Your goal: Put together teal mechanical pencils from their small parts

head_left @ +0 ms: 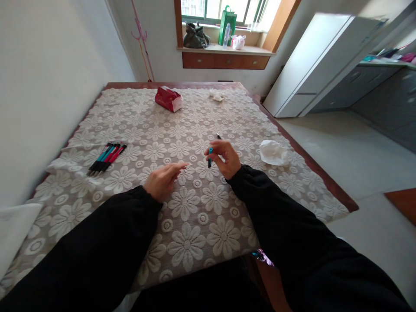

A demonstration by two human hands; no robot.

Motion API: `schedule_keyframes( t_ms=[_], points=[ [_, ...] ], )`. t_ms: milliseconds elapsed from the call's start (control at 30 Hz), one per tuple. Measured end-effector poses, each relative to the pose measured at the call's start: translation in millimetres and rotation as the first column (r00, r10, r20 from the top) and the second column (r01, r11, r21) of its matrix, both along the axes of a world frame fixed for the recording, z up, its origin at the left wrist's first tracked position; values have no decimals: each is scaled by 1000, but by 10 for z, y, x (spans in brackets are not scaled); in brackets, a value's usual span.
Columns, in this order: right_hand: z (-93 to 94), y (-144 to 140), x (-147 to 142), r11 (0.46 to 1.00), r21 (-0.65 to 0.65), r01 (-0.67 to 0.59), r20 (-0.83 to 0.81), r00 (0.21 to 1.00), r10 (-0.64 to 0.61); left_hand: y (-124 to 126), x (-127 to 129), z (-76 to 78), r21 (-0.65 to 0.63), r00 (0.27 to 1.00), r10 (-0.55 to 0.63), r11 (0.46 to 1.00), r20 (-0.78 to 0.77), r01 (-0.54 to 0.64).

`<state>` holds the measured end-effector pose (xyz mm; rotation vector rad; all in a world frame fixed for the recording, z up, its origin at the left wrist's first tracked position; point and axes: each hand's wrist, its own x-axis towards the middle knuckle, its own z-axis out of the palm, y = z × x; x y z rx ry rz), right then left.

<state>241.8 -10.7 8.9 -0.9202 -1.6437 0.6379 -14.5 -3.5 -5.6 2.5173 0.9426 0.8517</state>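
Observation:
In the head view my right hand (225, 159) pinches a short teal and black pen part (209, 157) between thumb and fingers, above the flowered tablecloth (185, 245). A slim dark pointed piece (219, 136) shows just beyond that hand; whether it is held or lies on the cloth, I cannot tell. My left hand (164, 180) is to the left of the pen part, apart from it, with fingers stretched out and nothing visible in them. Further left, several teal and red pens (107, 158) with black ends lie side by side.
A red tissue pack (169, 99) lies toward the table's far end, with a crumpled whitish item (216, 95) to its right. A white crumpled piece (273, 152) rests near the right edge. A white sheet (16, 229) juts in at left. Beyond stands a white fridge (308, 60).

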Motion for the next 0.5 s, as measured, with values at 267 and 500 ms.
schedule_keyframes(
  t_ms=[267, 500],
  points=[
    [-16, -7, -19, 988, 110, -109, 352, 934, 64, 9, 8, -17, 12, 995, -47, 999, -88, 48],
    [-88, -19, -34, 982, 101, -162, 457, 884, 99, 2, -5, -53, 75, 985, -52, 995, -162, 64]
  ],
)
